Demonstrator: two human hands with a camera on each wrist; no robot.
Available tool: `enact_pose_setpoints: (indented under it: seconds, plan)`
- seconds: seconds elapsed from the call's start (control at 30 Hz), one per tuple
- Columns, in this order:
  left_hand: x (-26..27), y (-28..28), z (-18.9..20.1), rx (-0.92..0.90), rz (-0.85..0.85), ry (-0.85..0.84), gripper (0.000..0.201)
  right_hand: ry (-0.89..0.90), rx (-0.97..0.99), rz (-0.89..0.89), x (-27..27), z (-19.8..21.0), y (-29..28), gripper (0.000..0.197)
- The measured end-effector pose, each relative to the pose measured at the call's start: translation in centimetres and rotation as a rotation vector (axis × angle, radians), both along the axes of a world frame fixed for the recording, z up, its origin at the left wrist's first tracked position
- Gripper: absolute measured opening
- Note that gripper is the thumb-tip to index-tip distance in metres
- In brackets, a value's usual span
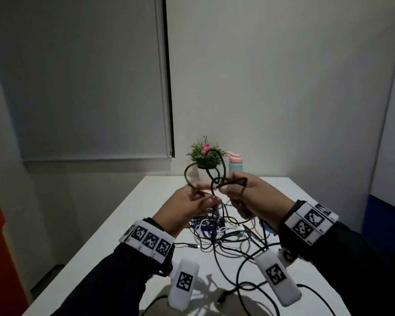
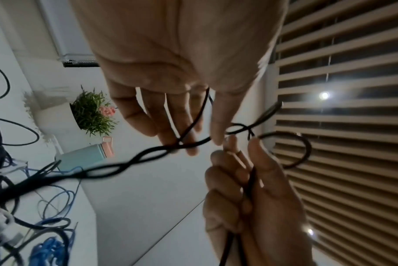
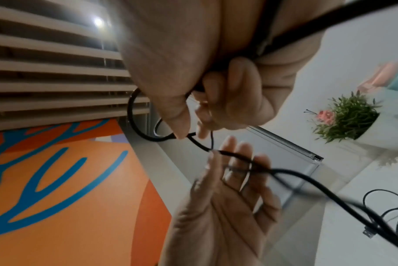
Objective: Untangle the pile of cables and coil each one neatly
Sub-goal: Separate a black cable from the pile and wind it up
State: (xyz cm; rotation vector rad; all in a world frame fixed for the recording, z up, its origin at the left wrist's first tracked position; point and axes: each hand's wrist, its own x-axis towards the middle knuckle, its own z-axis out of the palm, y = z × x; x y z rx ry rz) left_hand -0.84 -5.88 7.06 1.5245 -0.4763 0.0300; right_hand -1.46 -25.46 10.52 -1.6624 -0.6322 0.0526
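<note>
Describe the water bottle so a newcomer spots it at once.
Start at the white table and look to its far edge by the wall, past the heap of tangled cables. There, right of the small potted plant with a pink flower, stands the water bottle. It alone has a pale teal body and a pink lid.

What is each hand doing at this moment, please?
Left hand: fingers mostly straight, pinching the black cable.
Right hand: fingers curled, gripping the same black cable.
</note>
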Motion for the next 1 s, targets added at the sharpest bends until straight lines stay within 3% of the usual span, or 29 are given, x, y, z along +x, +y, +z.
enact_pose_setpoints:
  seconds: [0.07,0.2,0.37,0.43,0.57,0.63,0.7,0.77,0.8,0.87,0.93,1.0]
  plan:
    - [0.2,-0.1,-0.6,0.051,0.067,-0.051,0.004,0.025,0.078,-0.057,0.8,0.5,-0.3,0.010]
    - [1.3,1.5,-1.5,0.187,0.307,-0.087,0.021,0.018,0.302,-0.221,2.3,1.3,-2.3,0.032]
    - [3.4,4.9,-3.9,-0.254,0.486,0.316,0.018,0.124,0.717,-0.228,3.6,2.5,-5.3,0.028]
    - [4.1,6.5,-5.5,-0.230,0.558,0.414,0.016,0.128,0.652,-0.264,4.0,2.6,-6.7,0.026]
    - [4.3,6.9,-7.0,0.087,0.508,0.474,0.022,0.080,0.405,-0.255,4.4,1.4,-6.6,0.023]
    - [4.4,6.3,-6.4,0.405,0.598,0.321,0.045,0.019,0.303,-0.245,4.5,0.6,-5.6,0.022]
    - [3.6,5.2,-4.8,0.437,0.676,0.070,0.059,-0.023,0.192,-0.233,4.4,0.0,-4.6,0.021]
    - [2.5,3.6,-2.8,0.371,0.568,-0.220,0.067,-0.066,0.047,-0.214,4.2,-0.4,-3.4,0.021]
    - [2.0,2.6,-1.9,0.432,0.466,-0.314,0.073,-0.083,-0.018,-0.194,4.0,-0.6,-2.7,0.021]
    - [1.3,0.4,-0.9,0.532,0.214,-0.361,0.076,-0.090,-0.068,-0.123,3.7,-1.0,-1.5,0.020]
    - [1.3,-0.9,-0.8,0.457,0.036,-0.291,0.049,-0.088,-0.024,-0.094,3.6,-0.6,-0.9,0.021]
    - [1.8,-0.7,-1.2,0.433,0.044,-0.241,0.013,-0.054,0.085,-0.143,3.8,0.5,-1.5,0.027]
